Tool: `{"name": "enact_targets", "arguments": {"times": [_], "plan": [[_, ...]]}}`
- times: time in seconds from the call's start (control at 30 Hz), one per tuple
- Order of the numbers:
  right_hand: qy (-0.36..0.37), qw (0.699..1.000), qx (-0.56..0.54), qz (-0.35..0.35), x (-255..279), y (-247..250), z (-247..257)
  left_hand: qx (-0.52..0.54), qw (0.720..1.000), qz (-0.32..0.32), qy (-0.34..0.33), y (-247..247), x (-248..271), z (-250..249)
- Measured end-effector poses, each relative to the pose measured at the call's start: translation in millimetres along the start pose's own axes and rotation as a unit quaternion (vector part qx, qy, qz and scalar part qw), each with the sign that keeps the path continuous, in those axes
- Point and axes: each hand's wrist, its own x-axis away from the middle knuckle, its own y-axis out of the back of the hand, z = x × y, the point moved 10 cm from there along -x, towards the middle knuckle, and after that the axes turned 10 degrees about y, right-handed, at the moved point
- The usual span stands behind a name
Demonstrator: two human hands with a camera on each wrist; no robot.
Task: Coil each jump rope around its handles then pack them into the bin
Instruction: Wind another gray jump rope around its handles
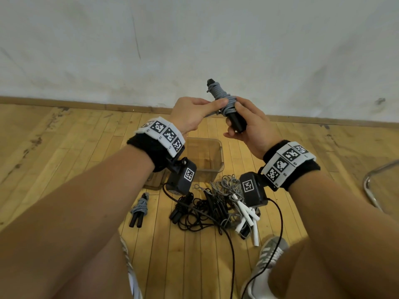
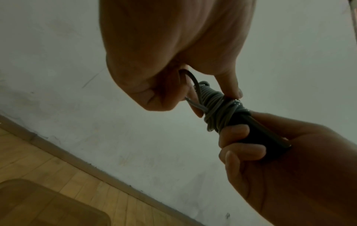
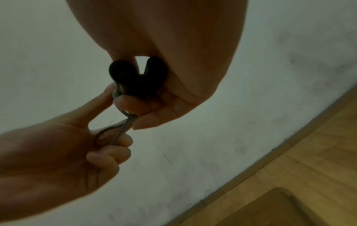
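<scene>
Grey jump rope (image 1: 222, 98) coiled on black handles, held aloft, clear bin (image 1: 212, 156) on floor

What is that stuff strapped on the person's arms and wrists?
Both arms are bare, with no sleeves. Each wrist carries a black fabric band under a white strap of black-and-white square code tags. Below each hangs a small black camera box bearing another tag, trailing a thin black cable.
</scene>
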Motion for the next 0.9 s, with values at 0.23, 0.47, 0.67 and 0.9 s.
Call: {"name": "enact_targets", "arguments": {"times": [0.23,0.47,0.67,0.9], "plan": [[0.018,0.986,0.160,0.051,5.1,-23.2,-9.9,0.061,0.997,0.048,0.029,-6.3,2.6,23.0],[0.109,0.908,0.392,0.101,-0.2,-61.5,-27.7,-0.067,0.996,-0.048,-0.016,33.3,-0.9,47.8],[0.005,0.889,0.427,0.168,5.2,-80.9,-117.2,-0.265,0.954,-0.126,0.056,55.3,-9.6,124.9],[-0.113,0.878,0.400,0.238,25.4,-112.2,-228.9,-0.382,0.907,-0.108,0.138,62.7,-18.3,238.5]]}}
